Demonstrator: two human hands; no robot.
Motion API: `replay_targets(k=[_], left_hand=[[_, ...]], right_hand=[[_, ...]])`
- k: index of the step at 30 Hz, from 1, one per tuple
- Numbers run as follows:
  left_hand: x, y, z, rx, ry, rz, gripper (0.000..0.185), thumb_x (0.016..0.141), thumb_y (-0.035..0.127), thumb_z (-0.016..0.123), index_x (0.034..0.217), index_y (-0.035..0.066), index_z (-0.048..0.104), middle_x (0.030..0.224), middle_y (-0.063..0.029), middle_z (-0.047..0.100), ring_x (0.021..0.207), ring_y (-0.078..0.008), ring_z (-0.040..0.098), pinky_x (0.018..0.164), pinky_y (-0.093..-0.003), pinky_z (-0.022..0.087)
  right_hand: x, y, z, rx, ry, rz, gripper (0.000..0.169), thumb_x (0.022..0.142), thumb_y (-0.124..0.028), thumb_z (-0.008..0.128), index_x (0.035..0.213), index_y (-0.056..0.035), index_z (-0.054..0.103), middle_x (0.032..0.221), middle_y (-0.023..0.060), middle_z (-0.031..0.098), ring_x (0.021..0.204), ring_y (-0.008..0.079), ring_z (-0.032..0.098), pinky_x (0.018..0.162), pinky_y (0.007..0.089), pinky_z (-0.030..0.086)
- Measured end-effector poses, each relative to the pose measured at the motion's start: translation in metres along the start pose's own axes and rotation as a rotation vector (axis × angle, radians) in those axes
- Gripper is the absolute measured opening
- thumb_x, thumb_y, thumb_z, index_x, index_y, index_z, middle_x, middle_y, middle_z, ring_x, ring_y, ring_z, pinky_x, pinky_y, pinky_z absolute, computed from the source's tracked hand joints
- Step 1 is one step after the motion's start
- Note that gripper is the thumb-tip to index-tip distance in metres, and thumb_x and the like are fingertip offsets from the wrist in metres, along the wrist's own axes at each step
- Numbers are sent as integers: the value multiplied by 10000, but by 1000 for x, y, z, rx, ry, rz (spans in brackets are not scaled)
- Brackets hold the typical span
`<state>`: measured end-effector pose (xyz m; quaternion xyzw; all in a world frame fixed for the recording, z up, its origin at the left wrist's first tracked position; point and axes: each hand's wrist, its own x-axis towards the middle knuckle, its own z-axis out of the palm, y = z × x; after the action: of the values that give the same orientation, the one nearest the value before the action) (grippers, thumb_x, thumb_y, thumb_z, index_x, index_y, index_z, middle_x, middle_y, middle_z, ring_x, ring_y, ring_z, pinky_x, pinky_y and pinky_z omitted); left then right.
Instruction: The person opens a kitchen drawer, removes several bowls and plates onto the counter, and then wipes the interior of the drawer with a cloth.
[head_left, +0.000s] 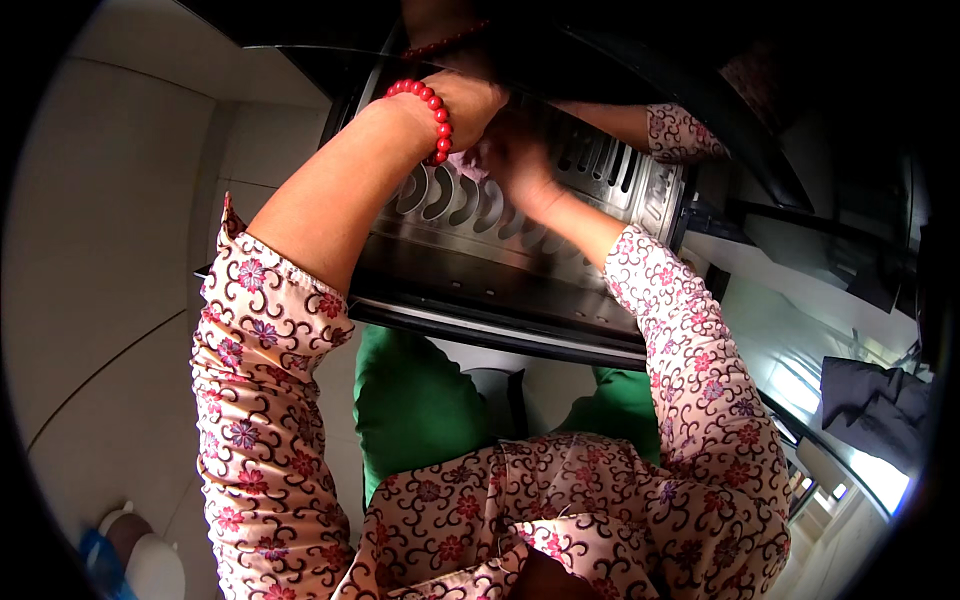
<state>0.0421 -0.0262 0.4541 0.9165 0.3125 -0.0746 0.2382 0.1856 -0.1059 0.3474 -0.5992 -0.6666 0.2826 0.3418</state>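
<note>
A pink cloth (471, 165) is bunched between my two hands over a slotted stainless-steel rack (442, 223). My right hand (525, 165), blurred, is closed on the cloth from the right. Beside it, my left hand (471, 105) reaches in from the left, a red bead bracelet (442, 129) around its wrist. The left fingers are hidden, so their grip does not show. Curved slots run along the near part of the rack, and long straight slots lie at its right. The rack sits in a pulled-out dark drawer (495, 281).
The drawer's front edge (499, 330) crosses above my green-clothed knees (420, 397). A glossy black panel (600, 67) overhangs the rack and reflects my arms. Floor tiles (112, 195) lie at left, with a white-and-brown object (154, 559) low down. Dark grey fabric (874, 409) hangs at right.
</note>
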Motion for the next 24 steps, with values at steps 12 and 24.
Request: replay_targets(k=[12,24], left_hand=[[15,-7,14,158,-193,90,227,667,81,585,854,-29,651,872,-235,637,894,-370,620,768,-401,512],[13,-7,25,-14,-73,76,224,677,99,576,835,-28,673,838,-251,637,876,-356,634,763,-395,523]], right_hand=[[-42,10,54,-229,-431,-243,121,763,-191,548,795,-107,629,817,115,643,824,297,621,708,411,487],[-22,29,48,-122,-674,-239,82,736,-141,542,742,-93,607,772,111,633,775,298,623,660,384,485]])
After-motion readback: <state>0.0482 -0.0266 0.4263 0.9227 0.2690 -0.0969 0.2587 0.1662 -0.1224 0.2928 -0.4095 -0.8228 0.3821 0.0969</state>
